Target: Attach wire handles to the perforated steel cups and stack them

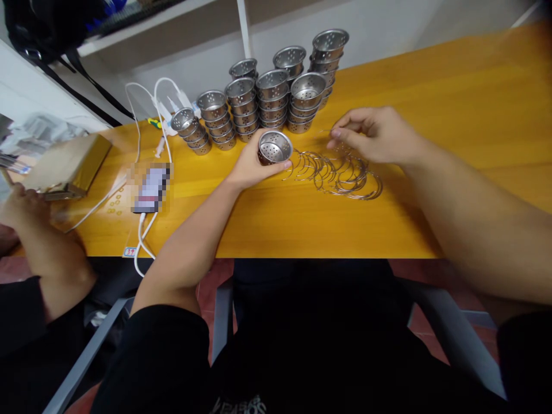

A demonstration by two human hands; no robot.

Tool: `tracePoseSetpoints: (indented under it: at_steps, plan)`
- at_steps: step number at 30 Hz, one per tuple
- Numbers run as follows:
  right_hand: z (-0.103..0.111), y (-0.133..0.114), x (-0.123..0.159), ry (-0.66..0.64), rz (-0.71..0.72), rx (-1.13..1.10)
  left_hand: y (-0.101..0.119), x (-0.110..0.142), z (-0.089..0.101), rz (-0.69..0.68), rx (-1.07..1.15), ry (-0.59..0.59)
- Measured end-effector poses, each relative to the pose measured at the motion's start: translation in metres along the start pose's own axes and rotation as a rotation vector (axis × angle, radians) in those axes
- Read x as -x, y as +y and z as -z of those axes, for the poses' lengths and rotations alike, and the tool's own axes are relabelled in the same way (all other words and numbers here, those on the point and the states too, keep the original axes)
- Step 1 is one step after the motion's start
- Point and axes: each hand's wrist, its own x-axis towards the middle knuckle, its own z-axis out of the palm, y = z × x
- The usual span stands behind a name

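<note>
Even, moderate light glints on the metal cups point(272, 93). Edges stretch and blur; the phone point(152, 188) is pixelated.

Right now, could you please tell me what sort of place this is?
Perhaps a small workshop with a shared worktable: stacks of perforated metal cups, a pile of curved wires, and another person's arm alongside.
</note>
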Motion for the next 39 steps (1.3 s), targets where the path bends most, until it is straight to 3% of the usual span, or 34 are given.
tracePoseSetpoints:
  at_steps: [3, 9, 13, 20, 25, 33, 39]
  plan:
    - [-0.001, -0.006, 0.001, 0.025, 0.114, 0.016, 0.001, 0.000, 0.000, 0.004, 0.027, 0.005]
    - [-0.008, -0.030, 0.006, -0.062, -0.043, -0.204, -0.002, 0.002, -0.002, 0.029, 0.069, 0.002]
    - [-0.015, -0.040, 0.008, -0.055, -0.041, -0.277, -0.002, 0.001, -0.003, 0.026, 0.074, 0.045]
    - [-0.018, -0.066, 0.009, 0.026, 0.053, -0.217, -0.002, 0.002, -0.004, 0.052, 0.060, 0.021]
    - [-0.031, -0.086, -0.002, 0.006, 0.094, -0.084, -0.007, 0.003, -0.006, 0.015, 0.073, 0.029]
    - [-0.073, -0.078, -0.012, 0.085, 0.031, 0.019, 0.002, 0.002, -0.007, 0.013, 0.102, 0.004]
    - [-0.085, -0.066, -0.008, 0.098, 0.044, 0.083, 0.011, 0.002, -0.009, 0.018, 0.085, -0.049]
